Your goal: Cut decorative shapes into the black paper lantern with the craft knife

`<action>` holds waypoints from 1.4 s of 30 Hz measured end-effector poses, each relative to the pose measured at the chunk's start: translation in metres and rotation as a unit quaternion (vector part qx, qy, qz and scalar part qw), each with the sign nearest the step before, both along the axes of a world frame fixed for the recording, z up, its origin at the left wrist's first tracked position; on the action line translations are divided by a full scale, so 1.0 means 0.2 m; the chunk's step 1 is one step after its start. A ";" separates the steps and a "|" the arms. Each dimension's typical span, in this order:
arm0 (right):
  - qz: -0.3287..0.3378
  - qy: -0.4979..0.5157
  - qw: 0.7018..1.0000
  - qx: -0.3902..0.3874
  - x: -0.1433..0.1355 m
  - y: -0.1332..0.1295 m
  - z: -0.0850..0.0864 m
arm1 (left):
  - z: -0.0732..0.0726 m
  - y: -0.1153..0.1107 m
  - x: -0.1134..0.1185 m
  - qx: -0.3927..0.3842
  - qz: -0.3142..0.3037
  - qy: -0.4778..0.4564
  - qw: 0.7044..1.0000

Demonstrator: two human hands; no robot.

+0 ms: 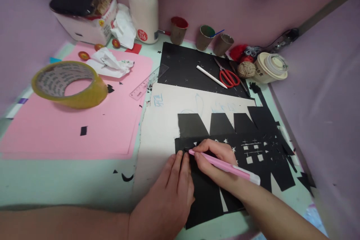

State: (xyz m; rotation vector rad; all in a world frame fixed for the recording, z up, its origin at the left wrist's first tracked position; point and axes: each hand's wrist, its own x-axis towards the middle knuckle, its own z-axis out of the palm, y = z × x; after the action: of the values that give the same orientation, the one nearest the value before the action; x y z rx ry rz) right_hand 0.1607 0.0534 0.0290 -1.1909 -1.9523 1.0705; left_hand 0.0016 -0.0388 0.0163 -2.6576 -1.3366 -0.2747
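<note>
A black paper cutout point(205, 195) with tab-like flaps, stars and small square holes lies on a white board point(152, 135). My right hand point(216, 157) grips a pink pen-shaped tool point(225, 165), its tip touching the black paper near the left edge. Beside that tip, my left hand point(174, 191) lies on the paper with fingers pressed together, holding it down. Whether the tool's tip is a blade or a nib is too small to tell.
Pink sheets point(112, 131) and a yellow tape roll point(97, 95) lie left. Behind are a clear ruler point(144, 84), black sheet point(180, 67), white pen point(210, 77), red-handled scissors point(229, 78), paint cups point(178, 32), twine ball point(246, 69) and a bottle point(143, 11). Paper scraps lie around.
</note>
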 end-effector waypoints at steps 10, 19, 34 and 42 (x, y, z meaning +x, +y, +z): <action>-0.012 -0.007 1.000 0.014 0.00 0.00 -0.01 | 0.00 -0.01 0.00 -0.003 -0.003 0.002 1.000; -0.017 -0.015 1.000 0.007 0.00 0.00 -0.01 | 0.00 0.00 -0.01 -0.007 -0.007 0.005 1.000; -0.019 -0.021 1.000 0.004 0.01 0.01 0.00 | 0.00 0.00 0.00 -0.011 -0.006 0.006 1.000; -0.019 -0.012 1.000 0.008 0.02 0.01 -0.01 | 0.00 0.00 0.00 -0.004 -0.010 0.003 1.000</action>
State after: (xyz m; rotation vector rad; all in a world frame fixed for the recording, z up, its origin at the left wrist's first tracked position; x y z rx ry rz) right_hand 0.1639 0.0544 0.0261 -1.2327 -1.9438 1.0245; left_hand 0.0013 -0.0378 0.0167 -2.6773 -1.3135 -0.2633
